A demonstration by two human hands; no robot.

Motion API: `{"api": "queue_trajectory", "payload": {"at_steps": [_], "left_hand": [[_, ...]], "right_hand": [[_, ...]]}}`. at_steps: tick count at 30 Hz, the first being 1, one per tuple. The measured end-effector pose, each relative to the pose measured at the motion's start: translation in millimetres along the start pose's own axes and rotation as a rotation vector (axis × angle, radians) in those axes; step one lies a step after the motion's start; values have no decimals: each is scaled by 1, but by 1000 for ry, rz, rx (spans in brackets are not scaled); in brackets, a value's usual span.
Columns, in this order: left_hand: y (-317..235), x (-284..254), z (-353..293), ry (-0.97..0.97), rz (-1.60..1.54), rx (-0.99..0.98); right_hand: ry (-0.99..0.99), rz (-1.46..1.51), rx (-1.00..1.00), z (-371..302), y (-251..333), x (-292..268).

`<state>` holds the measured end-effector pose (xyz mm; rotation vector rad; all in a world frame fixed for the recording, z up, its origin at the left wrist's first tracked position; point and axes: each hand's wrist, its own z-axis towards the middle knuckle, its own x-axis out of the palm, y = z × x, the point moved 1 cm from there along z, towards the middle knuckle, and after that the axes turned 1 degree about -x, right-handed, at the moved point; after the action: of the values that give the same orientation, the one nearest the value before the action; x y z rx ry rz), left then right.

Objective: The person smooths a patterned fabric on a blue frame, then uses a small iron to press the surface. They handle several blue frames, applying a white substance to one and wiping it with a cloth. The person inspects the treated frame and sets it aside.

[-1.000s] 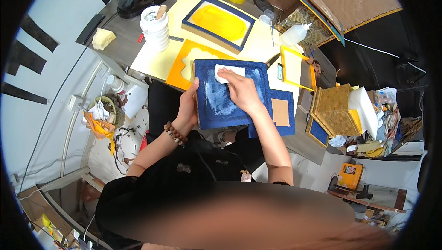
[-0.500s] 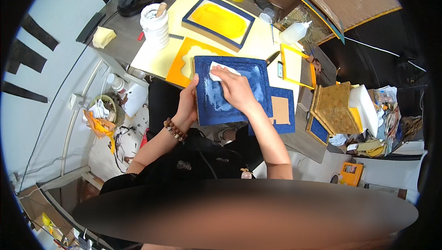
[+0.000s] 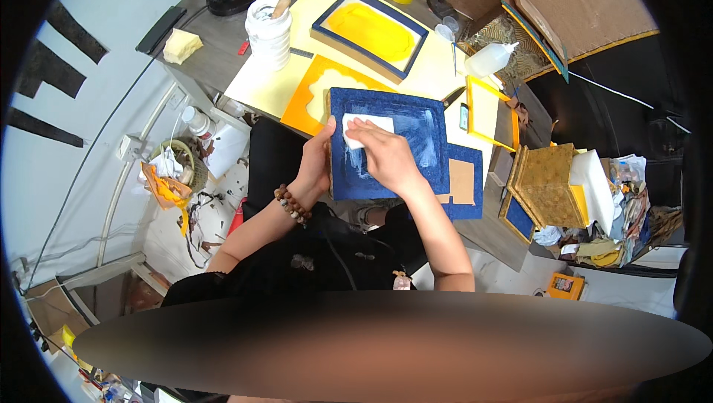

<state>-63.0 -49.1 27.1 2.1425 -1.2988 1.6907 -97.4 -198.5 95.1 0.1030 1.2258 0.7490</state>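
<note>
Your left hand gripped the left edge of a dark-blue, rectangular, cloth-textured panel smeared with whitish streaks, its thumb lying along that edge. Your right hand lay over a folded white wiping pad, fingers pressing it flat against the panel's upper left part. The panel was held at the near side of the grey desk, partly above your lap. Just beyond it lay an orange sheet with a scalloped cut-out, and farther off stood a ridged white plastic jar.
</note>
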Motion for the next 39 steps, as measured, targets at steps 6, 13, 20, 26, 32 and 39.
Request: {"api": "queue_trajectory", "payload": {"at_steps": [6,13,20,26,32,39], "left_hand": [[1,0,2,6,2,-53],[3,-1,4,19,-16,-21],[2,-6,4,5,-11,-49],[4,-2,5,-31,-2,-32],[-1,0,4,3,0,-32],[1,-1,5,-27,15,-18]], "right_hand": [[93,175,-7,-37,11,-13],[-79,246,62,-25,8,-31],[63,186,-9,-16,7,-6],[169,255,14,-54,17,-29],[-290,465,243,-62,2,-47],[-294,-21,157,-11,-33,-40]]}}
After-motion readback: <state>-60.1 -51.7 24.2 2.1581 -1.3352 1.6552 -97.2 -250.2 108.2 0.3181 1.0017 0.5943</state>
